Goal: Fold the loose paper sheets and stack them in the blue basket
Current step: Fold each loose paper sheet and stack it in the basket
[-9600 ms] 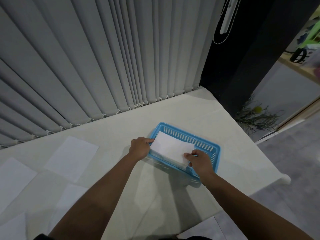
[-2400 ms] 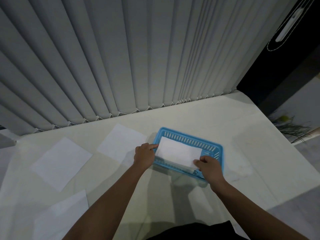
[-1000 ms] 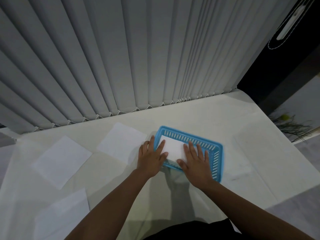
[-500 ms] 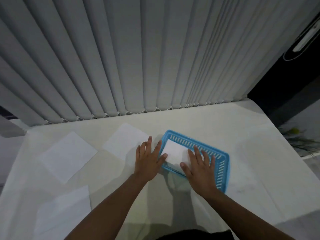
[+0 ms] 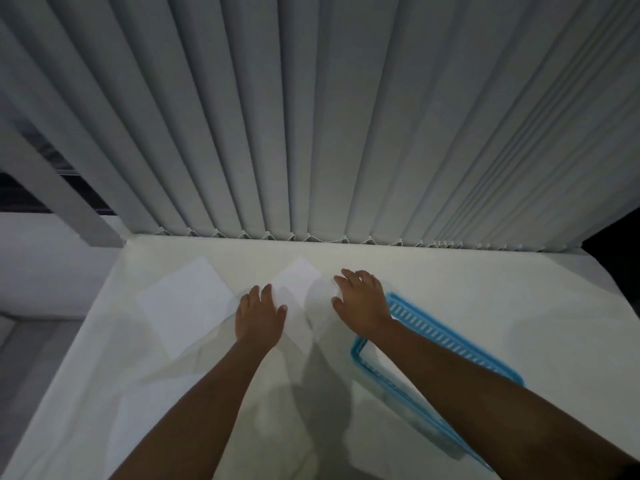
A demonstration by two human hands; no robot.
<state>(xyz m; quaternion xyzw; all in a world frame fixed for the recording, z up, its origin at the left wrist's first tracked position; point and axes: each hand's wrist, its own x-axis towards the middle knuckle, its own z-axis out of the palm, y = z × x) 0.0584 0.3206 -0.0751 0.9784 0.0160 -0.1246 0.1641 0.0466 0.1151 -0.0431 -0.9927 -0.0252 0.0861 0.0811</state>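
Fingers point(image 5: 266, 294) of the left hand point(image 5: 259, 318) lie straight and close together, flat on the left edge of a loose paper sheet point(image 5: 299, 299). The right hand point(image 5: 362, 303) holds its fingers slightly spread and gently bent over that sheet's right corner; blur hides whether they touch it. A second sheet point(image 5: 183, 303) lies just left of the left fingers on the table point(image 5: 450, 282). The blue basket point(image 5: 450, 336) sits right of the right fingers and nearer the person, under the right forearm.
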